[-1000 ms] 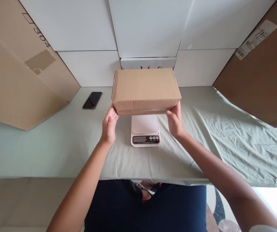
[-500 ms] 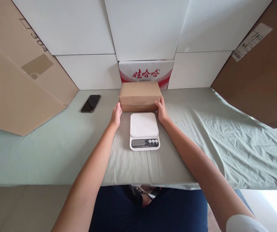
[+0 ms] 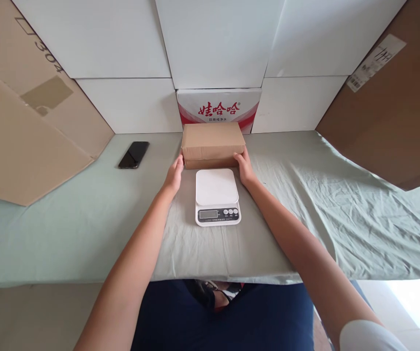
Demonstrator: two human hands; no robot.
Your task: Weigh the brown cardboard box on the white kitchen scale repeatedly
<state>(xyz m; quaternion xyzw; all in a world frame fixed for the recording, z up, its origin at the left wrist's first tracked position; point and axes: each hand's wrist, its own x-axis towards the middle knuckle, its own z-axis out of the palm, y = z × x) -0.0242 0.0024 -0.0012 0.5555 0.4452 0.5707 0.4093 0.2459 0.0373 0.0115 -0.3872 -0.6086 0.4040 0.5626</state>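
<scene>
A closed brown cardboard box (image 3: pixel 212 143) rests on the green cloth just behind a white kitchen scale (image 3: pixel 217 196). My left hand (image 3: pixel 174 176) presses against the box's near left corner. My right hand (image 3: pixel 245 168) grips its near right corner. Both hands flank the scale's back edge. The scale's platform is bare and its small display faces me.
A black phone (image 3: pixel 133 154) lies on the cloth to the left. A red-and-white printed carton (image 3: pixel 218 108) stands behind the box against white panels. Large cardboard sheets lean at the left (image 3: pixel 23 122) and right (image 3: pixel 389 117). The cloth-covered table's front edge (image 3: pixel 85 280) is near me.
The box was held up above the scale a second ago; it came down onto the cloth behind the scale. Both hands stayed on its corners, and since half a second ago little has moved.
</scene>
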